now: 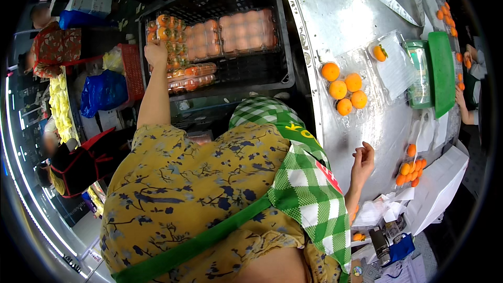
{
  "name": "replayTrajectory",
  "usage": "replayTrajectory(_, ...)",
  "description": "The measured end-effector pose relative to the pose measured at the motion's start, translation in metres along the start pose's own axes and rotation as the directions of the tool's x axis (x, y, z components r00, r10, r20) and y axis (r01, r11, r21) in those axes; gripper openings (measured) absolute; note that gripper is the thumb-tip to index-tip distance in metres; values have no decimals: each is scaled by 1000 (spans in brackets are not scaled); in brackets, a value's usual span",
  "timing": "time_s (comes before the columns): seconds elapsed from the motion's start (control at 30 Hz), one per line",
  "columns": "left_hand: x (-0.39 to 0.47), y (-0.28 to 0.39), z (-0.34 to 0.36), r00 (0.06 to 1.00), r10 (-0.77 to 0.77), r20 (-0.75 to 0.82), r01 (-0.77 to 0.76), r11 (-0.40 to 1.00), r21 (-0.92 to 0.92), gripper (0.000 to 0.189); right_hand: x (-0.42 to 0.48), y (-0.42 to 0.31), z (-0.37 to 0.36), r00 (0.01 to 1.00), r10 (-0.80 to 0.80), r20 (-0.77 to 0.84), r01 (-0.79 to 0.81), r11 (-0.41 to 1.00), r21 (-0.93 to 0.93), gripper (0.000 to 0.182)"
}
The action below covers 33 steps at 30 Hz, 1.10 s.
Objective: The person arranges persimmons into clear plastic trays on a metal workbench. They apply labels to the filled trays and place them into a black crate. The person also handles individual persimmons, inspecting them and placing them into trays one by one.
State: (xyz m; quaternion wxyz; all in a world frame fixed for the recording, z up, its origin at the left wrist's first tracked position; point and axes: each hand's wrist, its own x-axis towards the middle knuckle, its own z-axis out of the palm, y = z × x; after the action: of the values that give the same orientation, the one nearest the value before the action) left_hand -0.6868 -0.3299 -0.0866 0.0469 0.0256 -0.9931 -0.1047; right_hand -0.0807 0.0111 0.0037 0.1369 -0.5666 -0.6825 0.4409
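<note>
My left hand (156, 53) reaches into a black plastic crate (289, 39), fingers curled over the near-left edge of a clear plastic pack of orange fruit (173, 33) with green calyxes. More fruit packs (247, 31) lie beside it, and others stand on edge below. My right hand (363, 159), empty with fingers loosely bent, hovers at the edge of a metal table (338, 15). Above it on the table, several loose orange persimmons (338, 89) rest on an open clear plastic tray (367, 116). One more persimmon (379, 53) sits near stacked white pads (395, 67).
A green scale-like container (442, 74) and a white box (438, 188) stand on the table, with a pile of small orange fruit (410, 171). At left are a red basket (133, 72), a blue bag (104, 92) and people. Another person's hands (460, 96) are across the table.
</note>
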Motion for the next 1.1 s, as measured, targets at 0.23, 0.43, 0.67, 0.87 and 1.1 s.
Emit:
replayTrajectory(0.23,24,5,-5,966,243,-87,-198,914,354,28,-10,3,-1,1000,4,-7,-4,1000,8,22)
replayTrajectory(0.43,16,33,-93,843,537,16,-536,839,89,25,-16,0,-10,998,-42,-53,38,996,-84,23)
replayTrajectory(0.67,-101,206,-222,220,974,-47,-893,181,-413,6,-13,-31,29,884,46,465,-329,769,549,36)
replayTrajectory(0.87,-270,316,-202,-289,885,-366,-455,-463,-761,19,-2,-26,2,719,-286,633,-647,57,760,80)
replayTrajectory(1.1,-415,380,-147,-707,356,-611,-2,-865,-502,17,-74,40,-53,964,74,257,-267,226,937,66)
